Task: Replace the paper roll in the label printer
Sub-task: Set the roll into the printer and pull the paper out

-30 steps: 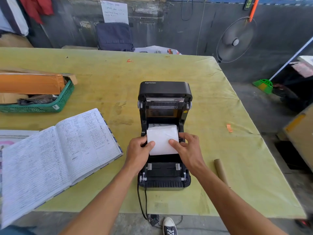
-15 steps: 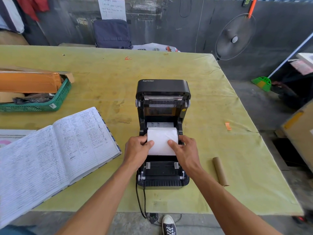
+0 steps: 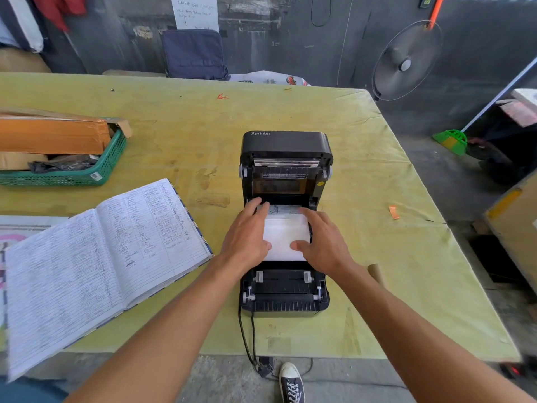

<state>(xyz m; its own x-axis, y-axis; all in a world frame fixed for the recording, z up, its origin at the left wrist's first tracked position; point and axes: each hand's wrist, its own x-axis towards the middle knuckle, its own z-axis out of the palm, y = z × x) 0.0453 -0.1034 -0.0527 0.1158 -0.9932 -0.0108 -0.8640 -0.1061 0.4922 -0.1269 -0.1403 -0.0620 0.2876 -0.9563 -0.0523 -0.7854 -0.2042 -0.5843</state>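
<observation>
Pressing the paper roll (image 3: 286, 238) into the printer (image 3: 286, 146), the left hand (image 3: 247, 235) and right hand (image 3: 324, 242) have slid rearward, fingers (image 3: 257, 207) now nearly straight beside it; seating seems nearly done.

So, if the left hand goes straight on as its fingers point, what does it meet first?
Most likely the inner face of the raised printer lid, just beyond the left hand; depth is hard to judge.

The label printer (image 3: 286, 145) is matt black plastic, its roll (image 3: 286, 239) smooth white paper.
</observation>
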